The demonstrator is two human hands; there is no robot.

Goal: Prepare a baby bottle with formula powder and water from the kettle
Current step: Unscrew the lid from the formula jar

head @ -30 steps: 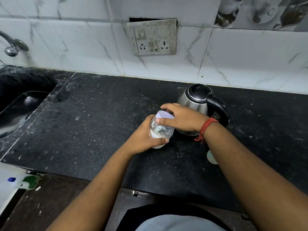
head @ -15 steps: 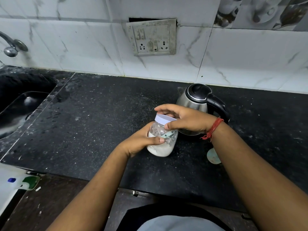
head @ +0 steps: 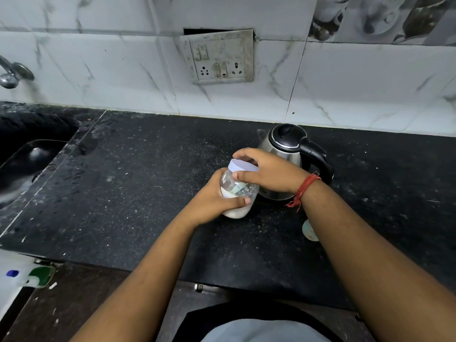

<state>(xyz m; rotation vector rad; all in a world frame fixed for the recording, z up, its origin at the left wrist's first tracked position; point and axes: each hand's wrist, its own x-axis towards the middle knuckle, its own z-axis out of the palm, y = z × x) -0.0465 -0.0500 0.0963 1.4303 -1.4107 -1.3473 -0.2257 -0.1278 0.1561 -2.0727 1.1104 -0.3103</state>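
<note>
On the black speckled stone counter (head: 138, 193) stands a small clear plastic jar (head: 238, 193) with white powder in its lower part and a pale green object, hard to identify, inside it. The jar leans a little toward the left, and its base seems to be on the counter, just in front of the steel electric kettle with black lid and black handle (head: 286, 154). The left hand (head: 217, 198) is wrapped around the body of the jar, with the thumb across its front. The right hand (head: 266, 172) comes from above and grasps the white round lid (head: 240, 166) of the jar, fingers curled over the rim and the thumb pressed on the near side. A red thread bracelet (head: 302, 191) is tied on the right wrist. Beside the right forearm, a small pale round disc (head: 309, 230) lies on the counter, partly hidden by the arm. At the far left there is a dark sink (head: 27, 159) with a metal tap (head: 12, 75) above it. On the white marble-pattern tiled wall (head: 98, 70) is a dirty white switch and socket plate (head: 218, 58).
</note>
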